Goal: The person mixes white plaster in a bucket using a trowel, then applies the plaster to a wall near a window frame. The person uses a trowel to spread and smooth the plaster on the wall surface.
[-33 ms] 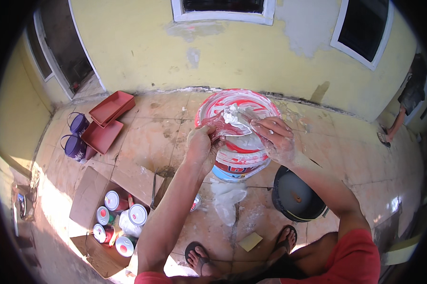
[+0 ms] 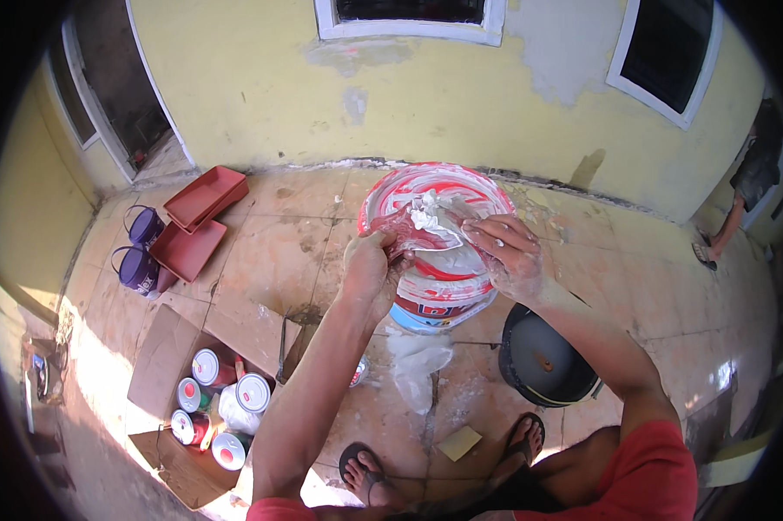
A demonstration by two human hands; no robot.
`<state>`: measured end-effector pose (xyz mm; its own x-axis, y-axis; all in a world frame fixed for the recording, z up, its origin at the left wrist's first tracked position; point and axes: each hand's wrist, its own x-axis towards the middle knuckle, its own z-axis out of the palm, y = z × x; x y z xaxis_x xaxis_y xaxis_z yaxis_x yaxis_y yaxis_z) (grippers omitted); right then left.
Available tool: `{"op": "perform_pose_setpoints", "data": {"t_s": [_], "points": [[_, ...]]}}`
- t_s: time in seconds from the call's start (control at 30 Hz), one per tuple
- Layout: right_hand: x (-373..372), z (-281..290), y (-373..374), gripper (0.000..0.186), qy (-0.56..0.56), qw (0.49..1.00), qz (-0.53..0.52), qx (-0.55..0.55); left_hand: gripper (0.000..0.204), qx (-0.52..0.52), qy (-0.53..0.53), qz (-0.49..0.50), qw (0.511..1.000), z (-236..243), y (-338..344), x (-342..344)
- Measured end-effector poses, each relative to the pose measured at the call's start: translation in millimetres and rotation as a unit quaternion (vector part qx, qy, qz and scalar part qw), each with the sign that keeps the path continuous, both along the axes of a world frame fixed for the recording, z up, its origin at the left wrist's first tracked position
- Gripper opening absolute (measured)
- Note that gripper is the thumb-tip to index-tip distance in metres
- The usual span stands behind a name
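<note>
In my left hand (image 2: 372, 269) I grip a red plastic putty spreader (image 2: 404, 233) smeared with white. A lump of white putty (image 2: 432, 211) sits on its far side. My right hand (image 2: 509, 252) is closed, its fingers bent over a thin, pale, putty-smeared scraper (image 2: 459, 208) that meets the lump; much of this tool is hidden. Both hands are above a bucket (image 2: 444, 317) with a red and white putty-smeared lid (image 2: 391, 187) on top.
A black basin (image 2: 539, 343) stands right of the bucket. To the left are a cardboard box (image 2: 170, 334) of paint cans (image 2: 253, 393), red paint trays (image 2: 205, 200) and purple pails (image 2: 137, 269). A plastic bag (image 2: 416, 369) and sanding pad (image 2: 459, 443) lie before my feet. Another person's leg (image 2: 728, 227) shows far right.
</note>
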<state>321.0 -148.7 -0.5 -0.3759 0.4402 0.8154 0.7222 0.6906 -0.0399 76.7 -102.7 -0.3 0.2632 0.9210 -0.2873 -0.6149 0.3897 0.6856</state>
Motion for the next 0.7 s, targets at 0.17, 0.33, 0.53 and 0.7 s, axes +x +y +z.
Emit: {"op": "perform_pose_setpoints", "data": {"t_s": [0.17,0.33,0.53,0.7], "points": [[27,-3,-6,0.046,-0.07,0.997,-0.041,0.001,0.01,0.01,-0.017,0.019,1.0,-11,6,-5],[54,3,13,0.026,0.188,0.977,-0.019,-0.102,0.011,0.046,-0.009,0.024,0.999,9,13,-3],[58,44,47,0.016,0.648,0.586,0.198,-0.445,0.014,0.031,0.02,-0.01,0.999,-4,5,12],[55,31,56,0.021,0.684,0.49,0.225,-0.491,0.017,0.042,0.022,-0.044,0.998,-4,-5,25]]}}
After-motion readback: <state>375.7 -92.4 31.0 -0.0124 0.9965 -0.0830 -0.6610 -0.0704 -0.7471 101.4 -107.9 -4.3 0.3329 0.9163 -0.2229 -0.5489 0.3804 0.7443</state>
